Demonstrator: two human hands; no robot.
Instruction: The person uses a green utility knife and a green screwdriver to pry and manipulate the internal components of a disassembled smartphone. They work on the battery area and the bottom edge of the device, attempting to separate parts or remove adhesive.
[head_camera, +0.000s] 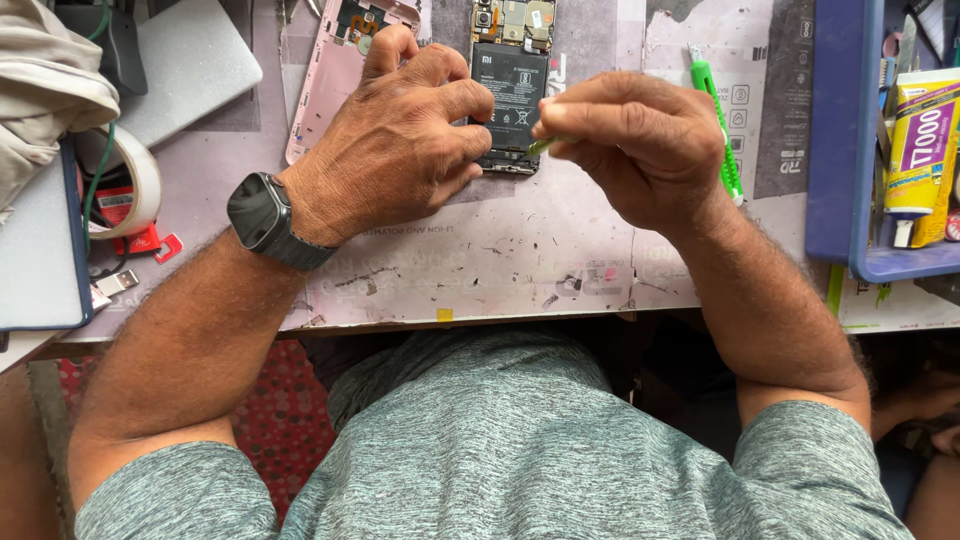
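Opened smartphone (512, 95) lies face down on the surface (520, 265), back cover off, battery showing. Left hand (395, 145) has its fingers curled down on the phone's left edge. Right hand (640, 140) is pinched tight on a small green pry tool (541, 146) at the battery's edge.

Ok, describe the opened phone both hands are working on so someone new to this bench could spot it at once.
Start from the worn pale work mat on the bench, then go to its far edge between the left hand and right hand. The opened phone lies there with its black battery and circuit board bare. The pink back cover to its left is only an empty shell.
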